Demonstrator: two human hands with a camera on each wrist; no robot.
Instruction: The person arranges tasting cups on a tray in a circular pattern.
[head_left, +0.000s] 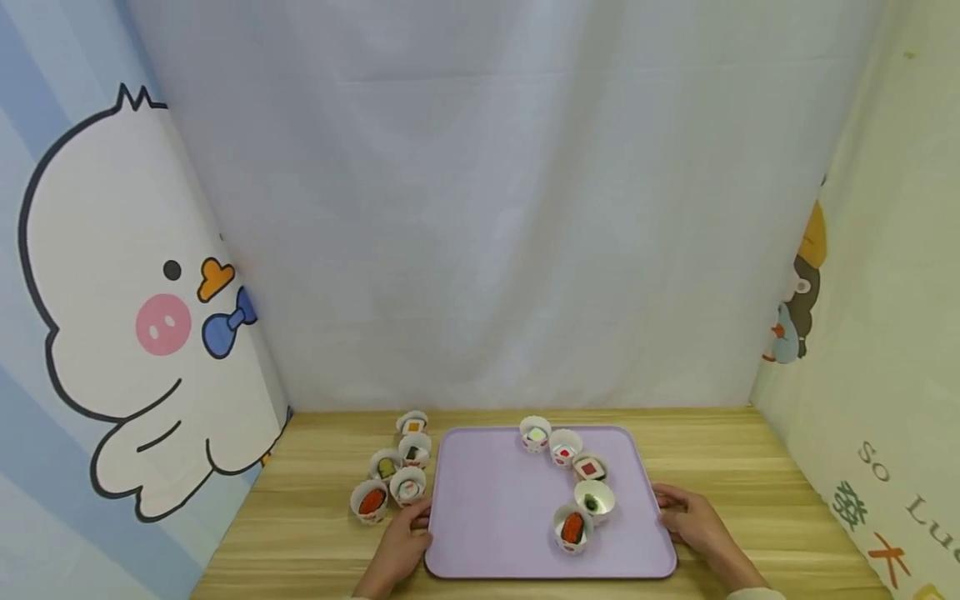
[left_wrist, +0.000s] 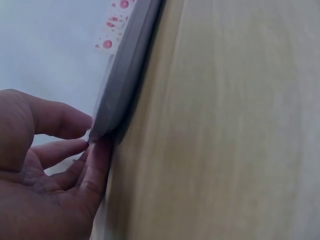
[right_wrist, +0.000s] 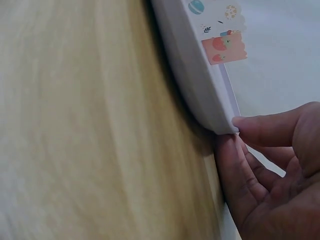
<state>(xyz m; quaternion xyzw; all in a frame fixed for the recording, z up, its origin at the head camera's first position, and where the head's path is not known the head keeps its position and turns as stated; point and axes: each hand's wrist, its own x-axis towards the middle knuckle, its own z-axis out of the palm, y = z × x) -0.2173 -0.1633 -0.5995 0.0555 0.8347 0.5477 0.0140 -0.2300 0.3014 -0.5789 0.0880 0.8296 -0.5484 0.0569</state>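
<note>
A lavender tray [head_left: 495,508] lies on the wooden table, its right half bearing a curved line of several paper cups with sushi pieces, among them one with orange roe sushi [head_left: 572,527] at the near end. My left hand [head_left: 401,546] pinches the tray's left edge; the left wrist view shows the thumb at the rim and fingers [left_wrist: 97,167] tucked beneath it. At the opposite edge, my right hand [head_left: 693,521] grips the rim, thumb [right_wrist: 270,127] on top and fingers below. In both wrist views a patterned cup shows over the rim.
Left of the tray, several more sushi cups stand in a cluster, including another orange roe one [head_left: 371,501] close to my left hand. A pale curtain [head_left: 480,250] hangs behind the wooden table [head_left: 720,467], with printed cloths at both sides.
</note>
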